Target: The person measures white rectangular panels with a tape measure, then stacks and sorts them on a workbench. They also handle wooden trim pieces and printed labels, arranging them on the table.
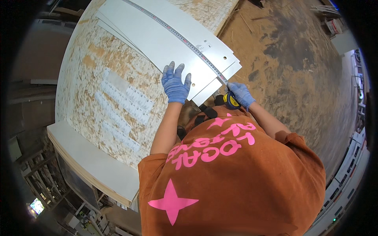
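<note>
My left hand, in a blue glove, lies with fingers apart at the near left edge of a stack of white panels. In my gloved right hand is a tape measure with a yellow and black case, held by the stack's near end, close to my body. Its metal blade stretches out along the top panel toward the far left and runs out of view. The top panel has small round holes and a printed mark near this end. The panels beneath stick out slightly askew.
Under the panels is a worn, scuffed worktable. Printed label sheets lie on it to the left. A pale board lines the table's near left edge. Sawdust covers the floor at right; a white bucket stands far right.
</note>
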Tool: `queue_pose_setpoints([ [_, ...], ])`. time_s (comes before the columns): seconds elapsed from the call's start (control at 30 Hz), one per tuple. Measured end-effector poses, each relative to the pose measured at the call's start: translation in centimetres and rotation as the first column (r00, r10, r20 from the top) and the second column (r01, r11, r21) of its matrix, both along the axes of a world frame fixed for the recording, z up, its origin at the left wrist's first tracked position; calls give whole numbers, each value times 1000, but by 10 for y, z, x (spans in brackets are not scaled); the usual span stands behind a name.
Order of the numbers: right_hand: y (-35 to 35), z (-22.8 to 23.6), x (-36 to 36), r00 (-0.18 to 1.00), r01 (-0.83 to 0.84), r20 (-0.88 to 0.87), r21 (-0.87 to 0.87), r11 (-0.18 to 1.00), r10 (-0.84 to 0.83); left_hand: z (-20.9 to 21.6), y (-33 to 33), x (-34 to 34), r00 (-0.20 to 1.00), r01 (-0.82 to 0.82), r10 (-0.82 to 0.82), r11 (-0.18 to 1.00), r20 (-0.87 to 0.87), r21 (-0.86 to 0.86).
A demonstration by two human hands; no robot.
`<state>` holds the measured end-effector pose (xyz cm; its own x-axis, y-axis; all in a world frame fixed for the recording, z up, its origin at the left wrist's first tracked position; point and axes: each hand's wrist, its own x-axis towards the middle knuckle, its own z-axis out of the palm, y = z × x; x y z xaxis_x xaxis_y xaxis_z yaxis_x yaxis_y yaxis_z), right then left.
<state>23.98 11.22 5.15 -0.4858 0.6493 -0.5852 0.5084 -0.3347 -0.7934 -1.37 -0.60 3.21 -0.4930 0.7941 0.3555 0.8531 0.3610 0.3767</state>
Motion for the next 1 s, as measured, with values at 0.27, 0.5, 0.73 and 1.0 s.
queue_pose_setpoints([
  [0.27,-3,-6,0,996,40,-83,-43,998,-44,1,1,-1,1000,2,-2,1000,8,8],
  [0.5,-1,-11,3,996,26,-85,-52,998,-31,0,1,0,1000,3,-3,1000,15,16],
  [0.73,1,-19,5,999,18,-49,-40,999,-20,-1,1,0,1000,0,-1,1000,10,18],
  [1.0,-1,-9,2,996,39,-82,-75,996,-45,-5,1,-1,1000,-2,2,1000,15,-5],
])
